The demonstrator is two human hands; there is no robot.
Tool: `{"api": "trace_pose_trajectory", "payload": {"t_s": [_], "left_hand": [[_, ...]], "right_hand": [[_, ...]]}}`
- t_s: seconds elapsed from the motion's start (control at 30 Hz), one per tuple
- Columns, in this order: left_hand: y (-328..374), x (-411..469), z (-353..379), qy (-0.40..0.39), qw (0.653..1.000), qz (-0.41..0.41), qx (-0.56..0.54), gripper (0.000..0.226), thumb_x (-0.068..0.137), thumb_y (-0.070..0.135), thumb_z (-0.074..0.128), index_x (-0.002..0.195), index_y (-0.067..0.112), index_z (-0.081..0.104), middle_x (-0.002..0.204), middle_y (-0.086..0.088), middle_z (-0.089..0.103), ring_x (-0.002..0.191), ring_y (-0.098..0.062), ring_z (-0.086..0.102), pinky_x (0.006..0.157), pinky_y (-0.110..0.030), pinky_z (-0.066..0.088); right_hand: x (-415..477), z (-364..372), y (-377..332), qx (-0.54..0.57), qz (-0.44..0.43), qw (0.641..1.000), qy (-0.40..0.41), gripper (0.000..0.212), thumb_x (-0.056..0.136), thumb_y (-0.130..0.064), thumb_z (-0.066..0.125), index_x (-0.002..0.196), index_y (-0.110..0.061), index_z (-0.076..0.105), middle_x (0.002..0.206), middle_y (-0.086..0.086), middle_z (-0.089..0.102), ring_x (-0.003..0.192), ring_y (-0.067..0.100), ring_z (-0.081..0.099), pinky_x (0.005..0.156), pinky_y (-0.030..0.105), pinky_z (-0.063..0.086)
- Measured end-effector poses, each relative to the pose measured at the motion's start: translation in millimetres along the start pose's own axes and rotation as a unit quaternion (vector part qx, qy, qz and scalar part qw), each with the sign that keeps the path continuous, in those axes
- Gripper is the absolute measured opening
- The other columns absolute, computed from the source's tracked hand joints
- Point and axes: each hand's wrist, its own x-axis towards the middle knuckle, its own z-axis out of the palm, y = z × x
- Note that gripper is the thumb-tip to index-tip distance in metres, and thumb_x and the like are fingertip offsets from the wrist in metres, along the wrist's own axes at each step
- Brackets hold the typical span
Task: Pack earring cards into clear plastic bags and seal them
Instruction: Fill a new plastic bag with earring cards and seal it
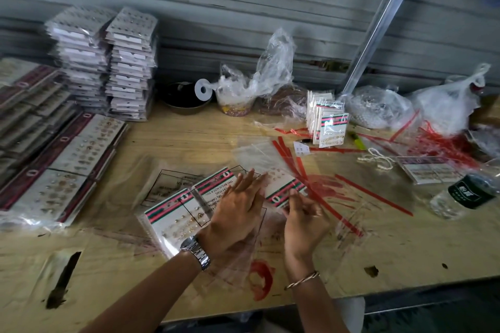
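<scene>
My left hand [238,208] lies flat, fingers straight, pressing on a clear plastic bag [232,246] spread over white earring cards with red and green stripes [173,213]. My right hand [303,219] sits beside it, fingers curled, pinching the edge of another striped earring card [281,186] inside clear plastic. A loose pile of clear bags with red seal strips [319,192] lies just right of my hands.
Tall stacks of bagged cards [108,62] stand at the back left, flat card sheets [67,159] at the left. A dark bowl [186,100], plastic sacks [259,81], upright cards [328,127], red strips [443,143] and a water bottle [465,194] fill the back and right.
</scene>
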Motion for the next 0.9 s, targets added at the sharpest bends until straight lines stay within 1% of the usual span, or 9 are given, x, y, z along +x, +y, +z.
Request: {"api": "trace_pose_trajectory", "payload": {"t_s": [0.13,0.2,0.37,0.43,0.53,0.67,0.77,0.83,0.9], "left_hand": [[2,-2,1,-0.007,1.000,-0.006,-0.004,0.048,0.104,0.037,0.023,0.152,0.036,0.020,0.161,0.001,0.019,0.150,-0.016,0.007,0.120,-0.045,0.017],[5,-2,1,-0.008,1.000,-0.008,-0.002,0.050,0.102,0.038,0.020,0.152,0.034,0.022,0.161,0.004,0.019,0.150,-0.015,0.009,0.120,-0.045,0.019],[7,0,1,-0.005,1.000,-0.015,0.000,0.051,0.100,0.041,0.021,0.150,0.034,0.029,0.160,0.003,0.022,0.150,-0.018,0.012,0.119,-0.042,0.019],[4,0,1,-0.005,1.000,-0.018,0.008,0.047,0.103,0.037,0.027,0.150,0.037,0.028,0.160,0.003,0.022,0.149,-0.018,0.012,0.119,-0.042,0.019],[2,0,0,-0.018,0.999,-0.015,0.047,0.047,0.104,0.037,0.026,0.150,0.041,0.023,0.161,0.003,0.019,0.150,-0.019,0.008,0.121,-0.042,0.014],[5,-2,-1,-0.003,0.999,-0.022,0.026,0.044,0.104,0.034,0.031,0.148,0.038,0.032,0.160,-0.001,0.022,0.150,-0.023,0.008,0.122,-0.041,0.010],[4,-5,-1,-0.015,0.999,-0.044,0.020,0.045,0.103,0.036,0.030,0.148,0.041,0.028,0.160,-0.001,0.022,0.150,-0.024,0.008,0.121,-0.045,0.011],[2,-4,-2,-0.015,0.998,-0.051,0.019,0.046,0.103,0.036,0.030,0.149,0.042,0.028,0.160,-0.003,0.023,0.149,-0.024,0.010,0.120,-0.045,0.012],[2,-4,-3,-0.014,0.999,-0.045,0.016,0.046,0.104,0.036,0.031,0.149,0.042,0.028,0.159,-0.002,0.025,0.149,-0.023,0.013,0.120,-0.046,0.013]], "right_hand": [[-11,-1,3,-0.037,-0.114,0.993,-0.003,0.008,0.083,-0.007,0.073,0.085,0.000,0.070,0.076,0.013,0.071,0.070,0.025,0.070,0.064,0.038,0.058],[-11,4,6,-0.047,-0.131,0.990,-0.006,0.009,0.083,-0.006,0.072,0.085,0.003,0.070,0.077,0.015,0.071,0.071,0.029,0.069,0.065,0.037,0.056],[-3,12,16,-0.098,-0.046,0.993,-0.040,0.014,0.087,-0.012,0.071,0.078,-0.001,0.065,0.073,0.015,0.069,0.070,0.037,0.067,0.067,0.049,0.054],[0,12,16,-0.150,-0.063,0.985,-0.060,0.010,0.087,-0.009,0.069,0.079,-0.004,0.065,0.074,0.008,0.069,0.071,0.028,0.068,0.070,0.044,0.054],[5,9,15,-0.181,-0.054,0.977,-0.097,0.009,0.085,-0.006,0.069,0.077,-0.002,0.065,0.074,0.009,0.070,0.066,0.014,0.066,0.070,0.036,0.055],[5,1,18,-0.171,0.000,0.977,-0.129,0.012,0.084,-0.006,0.072,0.075,-0.004,0.065,0.074,0.013,0.069,0.069,0.031,0.069,0.067,0.050,0.057],[4,-6,16,-0.127,0.011,0.989,-0.081,0.010,0.084,-0.003,0.071,0.078,0.002,0.065,0.075,0.018,0.070,0.063,0.016,0.070,0.057,0.033,0.059],[1,-8,13,-0.079,0.019,0.995,-0.053,0.012,0.085,-0.003,0.071,0.078,0.001,0.062,0.076,0.016,0.068,0.063,0.011,0.070,0.053,0.032,0.059],[-3,-6,11,-0.078,-0.011,0.996,-0.041,0.010,0.086,-0.003,0.070,0.079,0.000,0.062,0.076,0.013,0.066,0.062,0.006,0.069,0.051,0.025,0.057]]}}
